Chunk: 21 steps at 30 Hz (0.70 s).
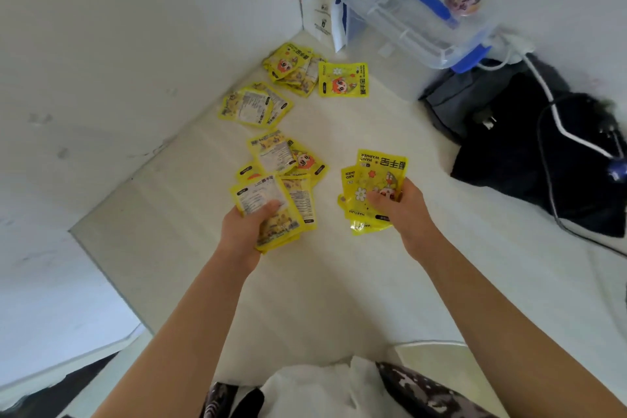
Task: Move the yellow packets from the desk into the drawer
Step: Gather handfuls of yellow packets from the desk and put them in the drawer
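Yellow hand-warmer packets lie scattered on the white desk (339, 265). My left hand (246, 227) grips a fanned stack of packets (288, 204), thumb on top, just above the desk. My right hand (403, 207) holds another small stack of packets (376, 180) with the printed fronts up. Loose packets rest beyond the left hand (288, 154), more lie near the left wall (254, 105), a heap sits in the far corner (291, 66), and a single packet (343, 79) lies beside it. No drawer is in view.
A clear plastic box with blue handles (417, 13) stands at the back right. A black bag (529, 142) with a white cable (556, 108) over it lies at the right. White walls close the left and back sides. White and patterned cloth (339, 390) sits at the bottom edge.
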### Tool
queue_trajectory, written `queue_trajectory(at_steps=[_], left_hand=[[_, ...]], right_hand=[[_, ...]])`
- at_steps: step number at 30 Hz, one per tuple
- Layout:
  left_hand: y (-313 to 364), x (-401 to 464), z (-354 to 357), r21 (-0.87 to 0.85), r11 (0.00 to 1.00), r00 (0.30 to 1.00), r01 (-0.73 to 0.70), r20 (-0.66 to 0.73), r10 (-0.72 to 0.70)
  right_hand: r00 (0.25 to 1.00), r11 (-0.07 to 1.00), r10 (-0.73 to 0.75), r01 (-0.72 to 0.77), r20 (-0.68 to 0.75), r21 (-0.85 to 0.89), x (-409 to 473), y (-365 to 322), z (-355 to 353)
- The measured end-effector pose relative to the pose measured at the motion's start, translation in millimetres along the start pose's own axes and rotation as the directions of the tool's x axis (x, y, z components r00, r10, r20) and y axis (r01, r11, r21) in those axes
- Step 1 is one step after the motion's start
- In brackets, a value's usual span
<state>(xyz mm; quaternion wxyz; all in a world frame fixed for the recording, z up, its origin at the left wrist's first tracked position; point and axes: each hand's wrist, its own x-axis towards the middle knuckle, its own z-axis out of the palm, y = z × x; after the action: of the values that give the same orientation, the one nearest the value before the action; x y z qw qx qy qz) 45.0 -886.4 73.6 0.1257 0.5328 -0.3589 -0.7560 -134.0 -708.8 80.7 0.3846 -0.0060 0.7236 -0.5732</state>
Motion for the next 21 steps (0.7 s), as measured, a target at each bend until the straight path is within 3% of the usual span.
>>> queue_trajectory(at_steps=[6,11,21], left_hand=[[-27.8,-26.9,-13.4,0.082,0.996,0.987,0.037,0.156,-0.049],[-51.7,-53.4,-12.1,0.246,0.969,0.964,0.017,0.254,-0.081],[-124.4,-123.8,31.2,0.530,0.845,0.898,-0.062,0.399,-0.184]], right_hand=[[0.991,0.997,-0.033,0.042,-0.131,0.061,-78.5,43.6,-3.0],[0.961,0.990,-0.023,0.061,-0.275,0.130,-150.9,85.6,-3.8],[0.829,0.948,0.080,0.108,-0.553,0.298,-279.6,171.5,-49.6]])
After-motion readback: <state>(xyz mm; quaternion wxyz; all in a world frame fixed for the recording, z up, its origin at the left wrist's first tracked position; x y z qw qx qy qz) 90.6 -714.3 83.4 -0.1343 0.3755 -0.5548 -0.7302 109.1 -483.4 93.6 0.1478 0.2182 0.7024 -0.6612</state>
